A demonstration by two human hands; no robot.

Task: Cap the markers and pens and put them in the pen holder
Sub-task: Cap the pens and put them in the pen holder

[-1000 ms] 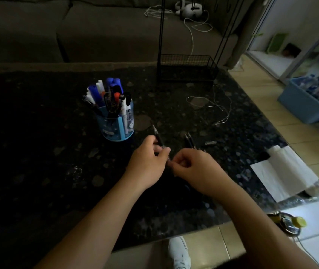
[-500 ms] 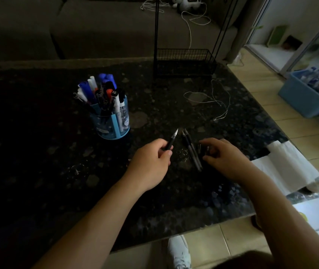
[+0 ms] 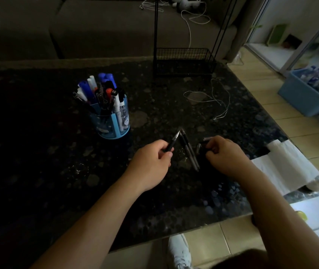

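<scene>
1. At the left of the dark, speckled stone surface (image 3: 57,152), the round blue plastic pen holder (image 3: 114,131) stood upright. It was already crowded with markers (image 3: 104,88), smooth barrels topped by blue, white, black and orange-red caps. From that I judged most of the job done.
2. To the right of the holder and apart from it, my view showed the left hand (image 3: 151,164) with its grip clamped on a slim black pen (image 3: 173,141). The pen was uncapped, and its pale pointed tip angled up and away from the person.
3. Just beside that tip, two more pens (image 3: 188,150) lay on the surface. They were thin, dark and side by side, seemingly touching along their length. In the dim light I could not tell whether they were capped.
4. A short, dark second cap (image 3: 198,147) lay just right of those two, near the right fingertips.
5. The right hand (image 3: 226,154) had its fingers curled down, and its grip looked pinched on a small cap (image 3: 206,139), whose greyish end peeked out past the fingers.
6. As I read it, what remained was to cap the held pen, drop it in the holder, and then deal with the two lying pens.
7. Furthest right, a soft white paper sheet (image 3: 283,167) draped over the edge of the surface.
</scene>
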